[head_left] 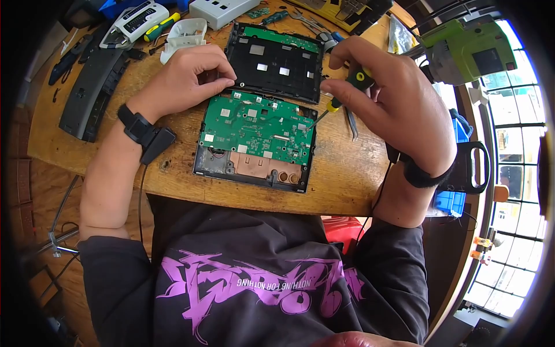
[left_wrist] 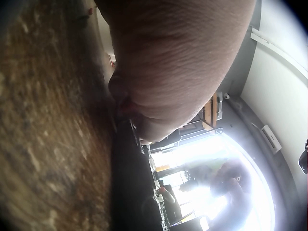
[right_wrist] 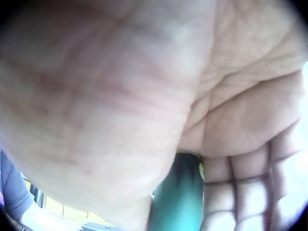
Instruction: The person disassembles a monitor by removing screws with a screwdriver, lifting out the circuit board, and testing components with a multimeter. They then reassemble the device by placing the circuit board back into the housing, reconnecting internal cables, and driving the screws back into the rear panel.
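Observation:
An opened flat electronic device lies on the bench: a green circuit board (head_left: 263, 124) sits in a dark casing, and a black panel (head_left: 272, 63) adjoins its far edge. My left hand (head_left: 199, 72) is at the panel's near left corner, where thumb and forefinger pinch the edge; in the left wrist view that hand (left_wrist: 168, 62) hides its own fingertips. My right hand (head_left: 387, 95) grips a screwdriver (head_left: 333, 106) with a green and yellow handle. Its shaft slants down to the board's right side. In the right wrist view the screwdriver's green handle (right_wrist: 178, 197) lies against the palm.
Tweezers (head_left: 351, 124) lie right of the board. A long black plastic housing (head_left: 92, 95) and a white cable tester (head_left: 136, 22) are at left. Behind the panel are a white box (head_left: 222, 11) and pliers (head_left: 306, 22). A green power drill (head_left: 471, 51) stands at right.

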`<action>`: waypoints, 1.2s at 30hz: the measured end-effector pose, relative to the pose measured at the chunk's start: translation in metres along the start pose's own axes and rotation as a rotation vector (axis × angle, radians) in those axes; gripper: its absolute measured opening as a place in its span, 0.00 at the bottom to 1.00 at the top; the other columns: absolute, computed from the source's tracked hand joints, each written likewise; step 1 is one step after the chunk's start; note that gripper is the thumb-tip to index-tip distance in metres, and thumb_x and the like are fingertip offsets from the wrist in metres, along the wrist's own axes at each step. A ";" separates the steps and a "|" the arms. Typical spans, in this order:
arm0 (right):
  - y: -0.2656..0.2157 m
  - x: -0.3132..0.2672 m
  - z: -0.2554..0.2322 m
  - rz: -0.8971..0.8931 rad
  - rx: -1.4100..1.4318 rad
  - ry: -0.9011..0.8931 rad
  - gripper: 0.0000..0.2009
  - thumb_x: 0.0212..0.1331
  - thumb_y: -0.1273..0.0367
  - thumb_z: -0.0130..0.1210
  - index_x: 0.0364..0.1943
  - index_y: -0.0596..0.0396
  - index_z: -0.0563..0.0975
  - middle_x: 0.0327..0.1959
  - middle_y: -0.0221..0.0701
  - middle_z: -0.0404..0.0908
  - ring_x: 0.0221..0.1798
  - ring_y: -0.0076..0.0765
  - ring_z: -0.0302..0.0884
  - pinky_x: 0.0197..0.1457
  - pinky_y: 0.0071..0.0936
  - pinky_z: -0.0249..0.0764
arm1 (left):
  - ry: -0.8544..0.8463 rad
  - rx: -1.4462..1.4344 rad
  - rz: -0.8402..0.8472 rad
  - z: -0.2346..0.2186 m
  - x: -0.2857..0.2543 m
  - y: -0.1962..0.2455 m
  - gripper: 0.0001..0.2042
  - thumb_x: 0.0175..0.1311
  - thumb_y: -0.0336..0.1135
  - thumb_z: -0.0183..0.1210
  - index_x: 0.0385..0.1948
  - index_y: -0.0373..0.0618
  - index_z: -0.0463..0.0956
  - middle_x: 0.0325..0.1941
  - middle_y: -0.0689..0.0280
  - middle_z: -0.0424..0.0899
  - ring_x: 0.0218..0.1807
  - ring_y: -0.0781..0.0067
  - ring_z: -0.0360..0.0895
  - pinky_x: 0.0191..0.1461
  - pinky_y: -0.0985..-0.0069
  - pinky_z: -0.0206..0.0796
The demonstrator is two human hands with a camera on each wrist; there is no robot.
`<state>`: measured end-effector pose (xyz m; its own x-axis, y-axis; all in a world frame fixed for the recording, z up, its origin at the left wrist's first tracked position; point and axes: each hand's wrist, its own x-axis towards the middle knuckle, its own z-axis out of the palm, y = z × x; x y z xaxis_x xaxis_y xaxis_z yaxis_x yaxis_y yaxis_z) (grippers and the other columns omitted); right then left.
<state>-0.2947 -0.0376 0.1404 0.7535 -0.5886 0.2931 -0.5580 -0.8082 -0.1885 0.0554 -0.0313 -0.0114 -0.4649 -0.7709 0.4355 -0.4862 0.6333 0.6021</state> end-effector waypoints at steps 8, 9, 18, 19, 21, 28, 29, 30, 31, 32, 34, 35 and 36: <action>-0.011 -0.004 -0.012 0.059 0.077 -0.164 0.10 0.74 0.67 0.68 0.47 0.57 0.80 0.26 0.32 0.82 0.22 0.35 0.80 0.31 0.32 0.75 | -0.007 -0.014 -0.021 -0.001 -0.001 0.004 0.04 0.68 0.21 0.74 0.40 0.37 0.88 0.42 0.65 0.88 0.42 0.70 0.84 0.44 0.73 0.75; -0.010 -0.005 -0.012 0.044 0.114 -0.148 0.09 0.73 0.68 0.67 0.46 0.57 0.80 0.26 0.31 0.82 0.22 0.36 0.80 0.30 0.32 0.76 | -0.010 -0.019 -0.023 0.000 -0.001 0.004 0.04 0.68 0.21 0.74 0.40 0.37 0.88 0.41 0.65 0.88 0.42 0.70 0.84 0.44 0.73 0.75; -0.016 -0.012 -0.018 0.094 -0.071 -0.185 0.10 0.73 0.65 0.68 0.44 0.58 0.82 0.20 0.33 0.83 0.21 0.38 0.84 0.28 0.34 0.74 | -0.010 -0.011 -0.011 0.000 0.000 0.003 0.04 0.69 0.22 0.74 0.40 0.38 0.89 0.41 0.67 0.88 0.40 0.74 0.82 0.40 0.76 0.72; -0.017 -0.012 -0.017 0.097 -0.127 -0.164 0.12 0.74 0.63 0.69 0.43 0.57 0.82 0.19 0.32 0.82 0.20 0.39 0.83 0.28 0.34 0.73 | -0.009 -0.012 -0.015 0.001 0.000 0.003 0.03 0.69 0.22 0.74 0.40 0.38 0.89 0.41 0.67 0.88 0.39 0.75 0.82 0.40 0.76 0.72; -0.018 -0.012 -0.015 0.105 -0.180 -0.140 0.13 0.74 0.62 0.70 0.42 0.57 0.82 0.18 0.32 0.82 0.19 0.40 0.82 0.27 0.34 0.72 | -0.011 -0.011 -0.014 0.001 0.000 0.003 0.03 0.70 0.22 0.74 0.40 0.38 0.89 0.41 0.67 0.88 0.39 0.75 0.82 0.39 0.77 0.72; -0.012 -0.011 -0.006 0.008 0.031 -0.072 0.13 0.73 0.65 0.71 0.48 0.57 0.80 0.30 0.35 0.85 0.28 0.42 0.85 0.33 0.36 0.76 | -0.019 -0.015 -0.025 0.001 0.000 0.002 0.03 0.71 0.23 0.74 0.42 0.38 0.90 0.42 0.67 0.88 0.40 0.76 0.82 0.40 0.77 0.72; -0.012 -0.011 -0.007 -0.023 0.040 -0.059 0.13 0.72 0.66 0.71 0.49 0.57 0.80 0.31 0.35 0.85 0.29 0.42 0.86 0.34 0.36 0.76 | -0.020 -0.015 -0.026 0.001 0.000 0.002 0.03 0.71 0.23 0.74 0.42 0.38 0.90 0.42 0.67 0.88 0.40 0.76 0.82 0.40 0.77 0.72; -0.012 -0.011 -0.008 -0.055 0.048 -0.047 0.12 0.72 0.67 0.71 0.49 0.57 0.79 0.33 0.36 0.86 0.30 0.41 0.87 0.35 0.36 0.77 | -0.020 -0.014 -0.027 0.001 0.000 0.002 0.03 0.71 0.23 0.74 0.42 0.38 0.90 0.42 0.67 0.88 0.40 0.75 0.83 0.40 0.77 0.73; -0.012 -0.011 -0.010 -0.017 0.074 -0.096 0.12 0.72 0.68 0.70 0.49 0.57 0.80 0.34 0.36 0.86 0.31 0.41 0.87 0.35 0.35 0.77 | -0.019 -0.013 -0.028 0.001 0.000 0.002 0.03 0.71 0.23 0.74 0.42 0.38 0.90 0.42 0.67 0.88 0.40 0.75 0.83 0.40 0.77 0.73; -0.011 -0.011 -0.012 0.021 0.099 -0.145 0.11 0.71 0.70 0.70 0.49 0.57 0.80 0.35 0.36 0.87 0.31 0.40 0.87 0.36 0.35 0.78 | -0.018 -0.015 -0.028 0.001 0.000 0.002 0.03 0.71 0.23 0.74 0.42 0.38 0.90 0.42 0.67 0.88 0.40 0.75 0.83 0.40 0.77 0.73; -0.010 -0.012 -0.014 0.060 0.073 -0.176 0.12 0.72 0.69 0.71 0.49 0.57 0.80 0.34 0.36 0.87 0.30 0.40 0.86 0.36 0.35 0.78 | -0.017 -0.017 -0.019 0.001 0.000 0.002 0.03 0.71 0.23 0.74 0.41 0.38 0.90 0.42 0.67 0.88 0.41 0.75 0.83 0.40 0.77 0.73; -0.010 -0.013 -0.016 0.098 0.049 -0.206 0.13 0.72 0.68 0.72 0.49 0.57 0.80 0.33 0.36 0.87 0.29 0.40 0.86 0.35 0.35 0.78 | -0.015 -0.017 -0.021 0.001 -0.001 0.002 0.03 0.71 0.23 0.74 0.41 0.38 0.90 0.42 0.67 0.88 0.41 0.75 0.83 0.40 0.77 0.73; -0.011 -0.013 -0.016 0.096 0.049 -0.208 0.13 0.72 0.68 0.72 0.49 0.57 0.80 0.33 0.36 0.87 0.29 0.40 0.86 0.35 0.35 0.78 | -0.010 -0.011 -0.009 0.002 -0.001 0.001 0.03 0.70 0.22 0.74 0.41 0.38 0.90 0.42 0.67 0.88 0.40 0.75 0.83 0.40 0.77 0.73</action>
<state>-0.3041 -0.0209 0.1539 0.7558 -0.6506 0.0735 -0.6169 -0.7453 -0.2530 0.0540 -0.0302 -0.0123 -0.4678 -0.7760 0.4231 -0.4823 0.6252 0.6136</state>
